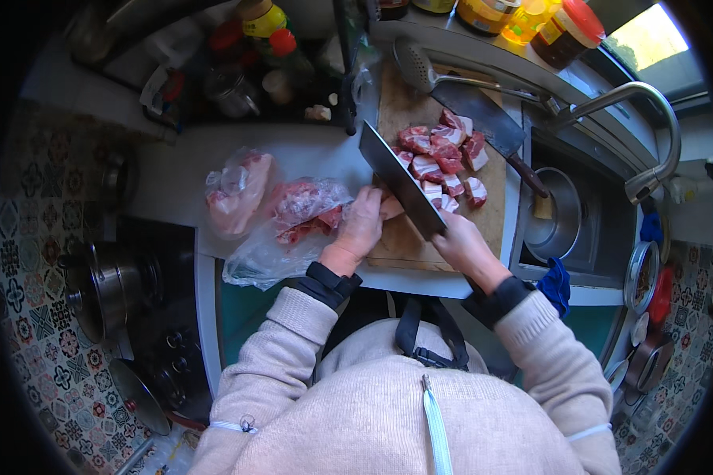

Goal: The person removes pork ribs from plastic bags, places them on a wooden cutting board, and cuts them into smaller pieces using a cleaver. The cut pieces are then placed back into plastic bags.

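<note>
My right hand [464, 242] grips a cleaver [401, 181], whose broad blade slants over the wooden cutting board [410, 255]. My left hand [361, 222] holds a piece of pale meat [391, 208] at the board's left edge, close beside the blade. Several raw chunks of meat with white fat [445, 154] lie beyond the blade on the board. Left of my left hand, raw meat in a clear plastic bag [303, 205] rests on the counter. Another bagged piece of meat [237, 193] lies farther left. The blade hides part of the chunks.
A second cleaver [481, 116] and a slotted metal skimmer [416, 64] lie across the board's far end. At right is a sink with a metal bowl [551, 214] under a faucet [668, 113]. A stove with a pot [98, 291] stands at left; jars [567, 32] line the back.
</note>
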The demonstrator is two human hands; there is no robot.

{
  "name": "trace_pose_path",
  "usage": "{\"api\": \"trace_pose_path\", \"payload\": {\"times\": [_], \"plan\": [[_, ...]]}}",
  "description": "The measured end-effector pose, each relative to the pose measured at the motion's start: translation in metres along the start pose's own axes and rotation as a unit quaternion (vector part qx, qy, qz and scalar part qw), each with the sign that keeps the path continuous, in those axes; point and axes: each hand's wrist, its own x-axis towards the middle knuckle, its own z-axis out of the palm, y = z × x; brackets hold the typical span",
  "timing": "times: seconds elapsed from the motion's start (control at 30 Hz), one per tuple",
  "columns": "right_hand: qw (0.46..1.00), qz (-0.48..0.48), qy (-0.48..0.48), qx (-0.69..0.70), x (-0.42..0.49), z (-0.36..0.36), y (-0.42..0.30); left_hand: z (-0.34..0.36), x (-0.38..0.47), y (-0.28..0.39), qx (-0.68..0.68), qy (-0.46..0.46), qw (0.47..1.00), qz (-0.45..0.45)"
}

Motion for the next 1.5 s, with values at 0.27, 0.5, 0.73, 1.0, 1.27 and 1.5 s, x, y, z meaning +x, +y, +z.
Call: {"api": "trace_pose_path", "payload": {"times": [0.27,0.5,0.73,1.0,1.27,1.5], "plan": [[0.985,-0.138,0.071,-0.076,0.055,0.017,-0.045,0.027,-0.023,0.015,-0.048,0.004,0.996,-0.075],[0.974,-0.142,0.155,0.085,-0.022,-0.010,0.025,0.021,-0.060,-0.004,-0.050,-0.027,0.995,-0.081],[0.946,-0.072,0.274,0.158,-0.071,-0.032,0.059,0.030,-0.034,0.054,0.087,0.006,0.996,0.016],[0.938,0.028,0.242,0.246,-0.130,-0.013,0.104,0.006,0.007,0.061,-0.408,-0.116,0.898,-0.120],[0.898,0.098,0.212,0.374,-0.143,0.006,0.128,0.015,0.054,0.082,-0.592,-0.066,0.799,-0.085],[0.880,0.108,0.131,0.443,-0.149,0.000,0.124,0.046,0.045,0.040,-0.178,0.012,0.970,-0.167]]}}
